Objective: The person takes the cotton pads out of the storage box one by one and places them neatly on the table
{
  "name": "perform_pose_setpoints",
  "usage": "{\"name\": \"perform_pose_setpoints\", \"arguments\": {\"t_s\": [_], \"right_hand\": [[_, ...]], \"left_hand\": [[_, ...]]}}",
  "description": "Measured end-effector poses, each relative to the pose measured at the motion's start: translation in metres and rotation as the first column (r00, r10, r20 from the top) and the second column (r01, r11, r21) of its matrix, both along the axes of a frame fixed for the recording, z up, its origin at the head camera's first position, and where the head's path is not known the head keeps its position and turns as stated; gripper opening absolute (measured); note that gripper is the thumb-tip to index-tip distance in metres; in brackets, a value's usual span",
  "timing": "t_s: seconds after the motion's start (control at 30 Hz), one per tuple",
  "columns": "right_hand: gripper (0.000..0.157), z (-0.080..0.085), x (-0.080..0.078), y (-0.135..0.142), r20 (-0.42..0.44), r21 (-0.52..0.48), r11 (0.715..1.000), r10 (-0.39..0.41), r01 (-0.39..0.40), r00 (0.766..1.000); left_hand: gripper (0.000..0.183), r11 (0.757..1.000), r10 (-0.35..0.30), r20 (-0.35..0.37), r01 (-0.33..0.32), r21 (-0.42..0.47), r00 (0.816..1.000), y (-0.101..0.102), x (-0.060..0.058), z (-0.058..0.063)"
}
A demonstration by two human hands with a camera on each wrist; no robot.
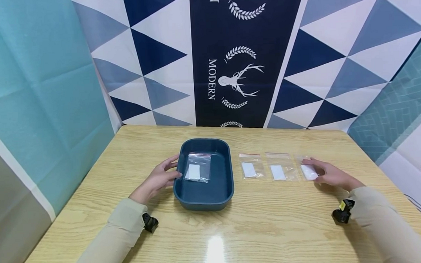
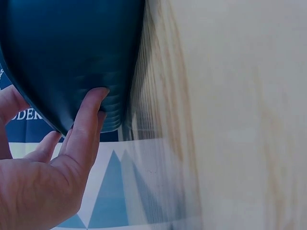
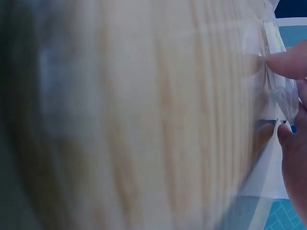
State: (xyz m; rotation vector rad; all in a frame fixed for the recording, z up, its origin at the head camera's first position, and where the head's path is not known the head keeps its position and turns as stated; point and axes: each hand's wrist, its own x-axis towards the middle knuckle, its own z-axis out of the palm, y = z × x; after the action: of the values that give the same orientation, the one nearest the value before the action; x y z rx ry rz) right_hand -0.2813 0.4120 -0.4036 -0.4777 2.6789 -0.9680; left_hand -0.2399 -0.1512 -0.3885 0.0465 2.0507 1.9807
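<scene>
A dark blue rectangular tub (image 1: 204, 192) stands on the table with one clear zip bag (image 1: 205, 169), holding a white piece, inside it. My left hand (image 1: 160, 177) holds the tub's left side, thumb at the rim and fingertips (image 2: 98, 93) against the outer wall. To the right, my right hand (image 1: 326, 172) pinches a clear zip bag (image 1: 309, 172) with a white piece in it. In the right wrist view, that bag (image 3: 288, 98) lies between thumb and fingers, close over the table.
Two more zip bags, a nearer one (image 1: 249, 170) and a middle one (image 1: 278, 172), lie in a row between the tub and my right hand. The wooden table (image 1: 271, 231) ends at a patterned cloth backdrop (image 1: 166, 78).
</scene>
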Motion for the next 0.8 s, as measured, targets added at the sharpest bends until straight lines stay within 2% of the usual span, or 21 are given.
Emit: {"name": "perform_pose_setpoints", "arguments": {"t_s": [0.23,0.43,0.63,0.8], "right_hand": [[0.076,0.006,0.003,-0.002,-0.028,0.0,1.0,0.0,0.0,1.0],[0.074,0.011,0.006,-0.004,-0.031,0.003,0.999,-0.035,0.035,0.999],[0.064,0.015,0.009,-0.015,-0.038,-0.087,0.995,-0.043,0.04,0.998],[0.059,0.018,0.011,-0.031,-0.072,-0.148,0.989,-0.024,0.013,0.997]], "left_hand": [[0.069,1.0,-0.01,-0.001,0.01,0.009,1.0,0.0,0.002,0.003],[0.069,1.0,-0.01,-0.004,0.01,0.006,1.0,0.0,0.003,0.005],[0.069,1.0,-0.012,0.002,0.012,0.005,1.0,0.0,0.003,0.004],[0.068,1.0,-0.018,0.008,0.018,-0.001,1.0,-0.001,0.001,0.003]]}}
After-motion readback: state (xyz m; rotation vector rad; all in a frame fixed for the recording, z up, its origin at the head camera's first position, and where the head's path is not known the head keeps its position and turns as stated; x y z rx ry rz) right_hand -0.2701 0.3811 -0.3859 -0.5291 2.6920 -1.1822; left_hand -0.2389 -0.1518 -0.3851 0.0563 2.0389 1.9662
